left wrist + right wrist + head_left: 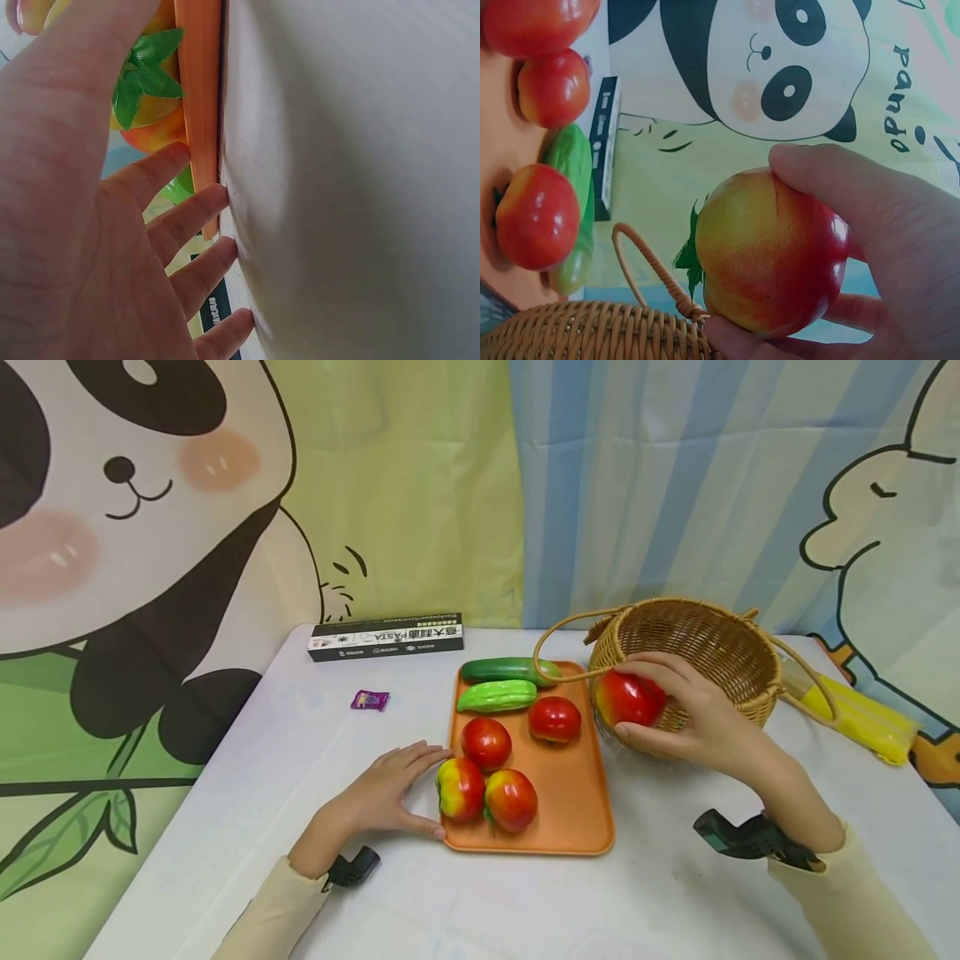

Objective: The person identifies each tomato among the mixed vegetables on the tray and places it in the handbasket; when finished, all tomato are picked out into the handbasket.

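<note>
By the basket [705, 643], perhaps touching, right fingers [667, 677] grip a tomato [632, 700].

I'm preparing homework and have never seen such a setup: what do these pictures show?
This is no machine: a person works by hand. The wide picture comes from a head-worn camera, the others from the left wrist camera and right wrist camera. The right hand holds a red-and-yellow fruit by the wicker basket. The left hand touches the orange tray, where four similar fruits and two green vegetables lie. A black box, purple packet and yellow packet also lie on the white table.
</note>
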The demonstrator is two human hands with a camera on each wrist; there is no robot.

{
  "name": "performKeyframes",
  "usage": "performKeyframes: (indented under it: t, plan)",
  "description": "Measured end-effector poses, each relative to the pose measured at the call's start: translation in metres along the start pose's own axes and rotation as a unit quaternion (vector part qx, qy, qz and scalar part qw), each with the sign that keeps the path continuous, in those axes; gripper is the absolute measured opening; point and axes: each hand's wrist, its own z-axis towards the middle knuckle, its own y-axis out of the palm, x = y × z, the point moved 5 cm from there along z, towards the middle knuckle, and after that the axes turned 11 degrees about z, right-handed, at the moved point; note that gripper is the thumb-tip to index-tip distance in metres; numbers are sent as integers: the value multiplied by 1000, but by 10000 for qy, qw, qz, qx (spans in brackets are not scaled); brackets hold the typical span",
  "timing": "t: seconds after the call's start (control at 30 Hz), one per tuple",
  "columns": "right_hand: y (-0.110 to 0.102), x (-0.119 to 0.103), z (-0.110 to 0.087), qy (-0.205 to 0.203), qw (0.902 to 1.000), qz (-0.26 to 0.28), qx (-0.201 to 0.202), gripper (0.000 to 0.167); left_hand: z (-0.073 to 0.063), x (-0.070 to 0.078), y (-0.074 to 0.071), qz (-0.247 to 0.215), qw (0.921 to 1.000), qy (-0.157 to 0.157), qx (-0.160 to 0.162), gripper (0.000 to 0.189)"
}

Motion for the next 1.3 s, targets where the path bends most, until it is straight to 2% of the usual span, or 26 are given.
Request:
performKeyframes:
  t: [0.43,0.87,1.1,1.3]
  plan:
    - [-13,5,-1,53,9996,-235,177,68,0,0,0,16,10000,40,30,105]
    - [-34,12,-4,196,9985,-151,488,74,0,0,0,-11,10000,53,63,106]
    - [-46,25,-6,391,9964,-195,723,74,0,0,0,-27,10000,28,11,105]
    - [-48,39,-6,790,9946,-68,672,69,0,0,0,-20,10000,25,11,105]
